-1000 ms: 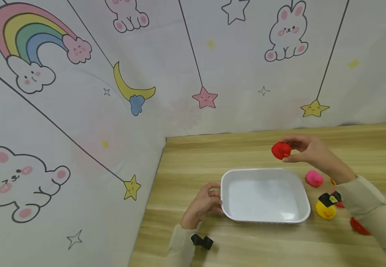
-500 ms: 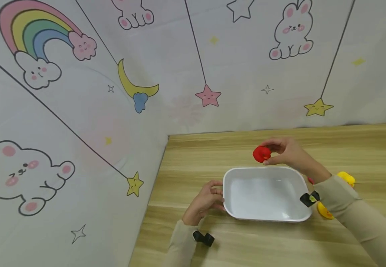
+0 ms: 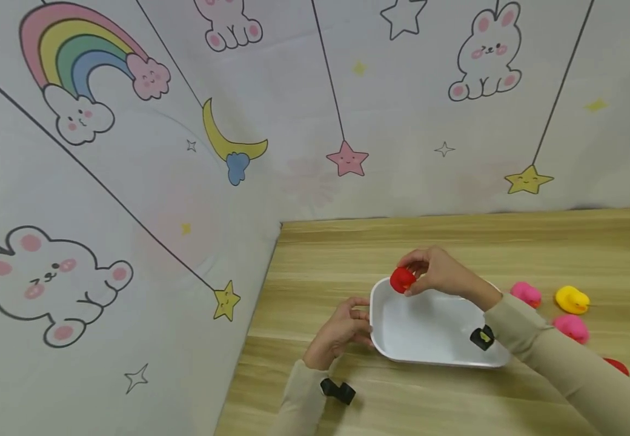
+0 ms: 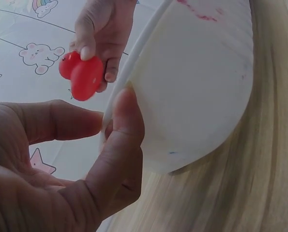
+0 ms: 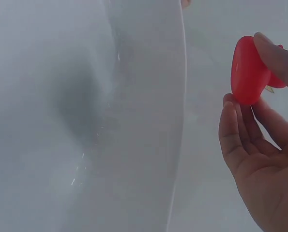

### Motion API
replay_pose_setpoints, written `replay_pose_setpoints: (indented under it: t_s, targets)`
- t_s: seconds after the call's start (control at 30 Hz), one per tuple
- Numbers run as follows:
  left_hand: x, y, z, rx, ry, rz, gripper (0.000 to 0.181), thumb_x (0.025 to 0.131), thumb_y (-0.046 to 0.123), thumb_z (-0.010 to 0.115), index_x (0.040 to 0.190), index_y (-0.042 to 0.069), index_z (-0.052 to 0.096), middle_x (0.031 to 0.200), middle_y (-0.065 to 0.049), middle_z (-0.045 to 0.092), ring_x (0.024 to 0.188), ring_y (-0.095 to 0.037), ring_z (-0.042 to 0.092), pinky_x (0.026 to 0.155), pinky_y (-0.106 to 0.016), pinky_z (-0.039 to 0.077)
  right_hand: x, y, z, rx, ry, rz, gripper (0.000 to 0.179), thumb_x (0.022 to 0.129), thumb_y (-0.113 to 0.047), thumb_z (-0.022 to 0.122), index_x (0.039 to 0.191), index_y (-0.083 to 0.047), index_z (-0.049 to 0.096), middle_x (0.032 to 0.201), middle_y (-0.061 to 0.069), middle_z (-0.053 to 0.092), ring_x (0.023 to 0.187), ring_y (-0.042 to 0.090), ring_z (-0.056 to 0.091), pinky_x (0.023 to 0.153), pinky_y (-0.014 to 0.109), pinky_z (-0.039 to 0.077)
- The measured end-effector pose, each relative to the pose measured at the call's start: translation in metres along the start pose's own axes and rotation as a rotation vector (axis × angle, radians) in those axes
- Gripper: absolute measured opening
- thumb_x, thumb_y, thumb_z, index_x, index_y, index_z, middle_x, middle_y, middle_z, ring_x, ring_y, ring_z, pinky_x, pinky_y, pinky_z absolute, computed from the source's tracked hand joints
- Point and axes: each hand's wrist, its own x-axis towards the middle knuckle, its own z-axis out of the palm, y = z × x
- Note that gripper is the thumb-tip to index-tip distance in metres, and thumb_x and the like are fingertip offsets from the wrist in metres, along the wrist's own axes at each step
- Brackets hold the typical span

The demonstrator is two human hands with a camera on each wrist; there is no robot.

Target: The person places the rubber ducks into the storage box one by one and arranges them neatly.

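Note:
A white rectangular plastic tray stands on the wooden table. My left hand is at its left side, and the left wrist view shows thumb and finger pinching the rim. A red rubber duck is pinched between the thumb and fingers of my right hand. The duck hangs in the air over the tray's far left corner. Several ducks lie right of the tray: a pink duck, a yellow duck and another pink duck.
At the far right a red piece shows partly behind the right sleeve. A white cloth with printed bunnies and stars hangs behind the wooden table and along its left side.
My right hand has carried the red duck leftward and toward me, from beyond the tray to above its far left corner. My left hand stays at the tray.

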Motion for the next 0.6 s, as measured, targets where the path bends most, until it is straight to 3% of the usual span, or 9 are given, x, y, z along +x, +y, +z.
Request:
replay_pose_setpoints:
  t_s: [0.33, 0.6]
  targets:
    - [-0.002, 0.002, 0.000, -0.006, -0.020, -0.001, 0.056, 0.078, -0.018, 0.055, 0.132, -0.010, 0.042, 0.085, -0.009, 0.057, 0.064, -0.015, 0.061, 0.057, -0.034, 0.064, 0.003, 0.009, 0.029, -0.168, -0.043, -0.070, 0.044, 0.068, -0.002, 0.089, 0.108, 0.004, 0.071, 0.099, 0.007, 0.070, 0.087, 0.022, 0.068, 0.080, 0.038, 0.063]
    - [-0.001, 0.001, 0.001, -0.027, -0.023, 0.011, 0.057, 0.076, -0.020, 0.054, 0.131, -0.010, 0.042, 0.084, -0.009, 0.057, 0.064, -0.016, 0.060, 0.054, -0.031, 0.063, 0.003, 0.025, 0.047, -0.407, -0.036, -0.191, 0.039, 0.060, 0.004, 0.087, 0.095, 0.001, 0.072, 0.087, 0.000, 0.066, 0.077, 0.012, 0.058, 0.068, 0.026, 0.055]
